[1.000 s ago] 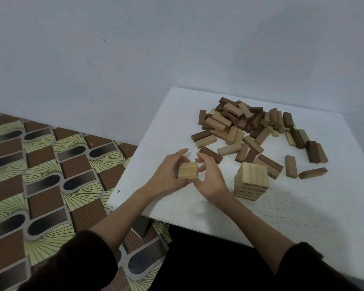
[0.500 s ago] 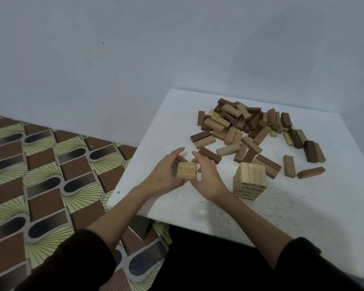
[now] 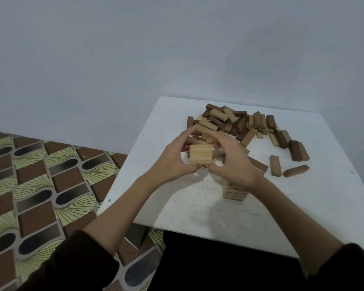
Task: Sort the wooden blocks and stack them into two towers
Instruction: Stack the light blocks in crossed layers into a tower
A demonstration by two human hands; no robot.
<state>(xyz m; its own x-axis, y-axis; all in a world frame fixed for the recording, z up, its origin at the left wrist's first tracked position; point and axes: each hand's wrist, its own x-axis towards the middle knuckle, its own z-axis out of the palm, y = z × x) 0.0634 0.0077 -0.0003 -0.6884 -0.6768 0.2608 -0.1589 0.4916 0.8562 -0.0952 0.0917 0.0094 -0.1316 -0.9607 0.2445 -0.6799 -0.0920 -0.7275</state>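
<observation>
My left hand point(image 3: 172, 158) and my right hand point(image 3: 233, 162) together grip a small bundle of light wooden blocks point(image 3: 200, 154), pressed side by side and lifted above the white table point(image 3: 198, 211). Under my right wrist stands a light block tower point(image 3: 233, 191), its top hidden by the hand. Behind the hands a loose pile of light and dark blocks point(image 3: 229, 122) is spread over the back of the table. Two dark blocks point(image 3: 296, 151) lie at the right with a light block point(image 3: 275, 165) and another brown block point(image 3: 295, 170) near them.
The table's near edge point(image 3: 219, 234) runs just above my lap. Its left edge drops to a patterned brown and green floor point(image 3: 40, 185). A plain pale wall point(image 3: 135, 49) stands behind the table.
Both hands have lifted the bundle of light blocks off the table and carried it up and to the right, toward the tower. My right hand now covers the tower's top.
</observation>
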